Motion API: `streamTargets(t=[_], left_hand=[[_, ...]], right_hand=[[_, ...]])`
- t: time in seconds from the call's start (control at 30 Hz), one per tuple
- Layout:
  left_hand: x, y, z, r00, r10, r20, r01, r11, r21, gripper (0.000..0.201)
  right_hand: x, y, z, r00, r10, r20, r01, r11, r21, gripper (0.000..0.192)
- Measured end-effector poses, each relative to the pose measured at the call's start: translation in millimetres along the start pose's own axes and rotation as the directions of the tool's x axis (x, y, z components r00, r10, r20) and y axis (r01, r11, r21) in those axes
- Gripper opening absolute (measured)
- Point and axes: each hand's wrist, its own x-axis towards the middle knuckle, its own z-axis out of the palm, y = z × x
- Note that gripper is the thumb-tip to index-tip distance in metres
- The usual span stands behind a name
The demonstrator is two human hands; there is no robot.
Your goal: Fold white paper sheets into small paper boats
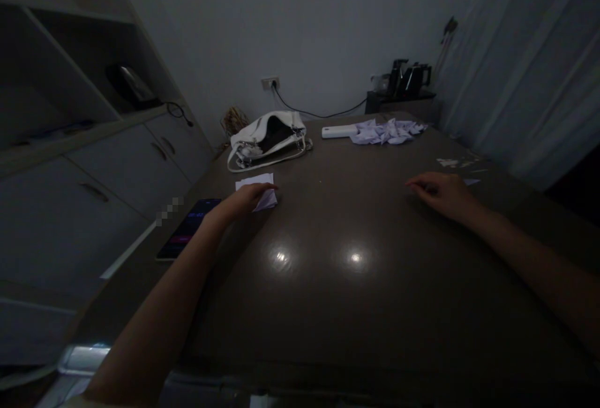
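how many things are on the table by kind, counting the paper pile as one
white paper under the left hand: 1
pile of folded papers: 1
white handbag: 1
phone: 1
white flat bar: 1
paper scraps near the right hand: 1 patch
total: 6

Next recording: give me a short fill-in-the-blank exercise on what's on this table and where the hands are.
1. The left hand rests on a white sheet of ____.
2. The white handbag lies at the table's ____ edge.
3. The phone lies beside the ____ forearm.
4. The right hand lies on the bare table, holding ____.

Missing words: paper; far; left; nothing
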Motion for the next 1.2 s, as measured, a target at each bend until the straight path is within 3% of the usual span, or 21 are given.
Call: streamTargets(t=[0.33,1.2], left_hand=[[-0.1,0.3,0.5,1.000,-0.030,0.009,0.030,1.000,0.002,0.031],[-3.5,-5.8,-0.8,0.999,0.032,0.018,-0.031,0.998,-0.050,0.032]], right_hand=[[0.3,-1.0,-2.1,0.999,-0.005,0.033,0.005,1.000,-0.012,0.021],[0.3,-1.2,-2.5,0.999,0.007,0.047,-0.008,1.000,0.008,0.023]])
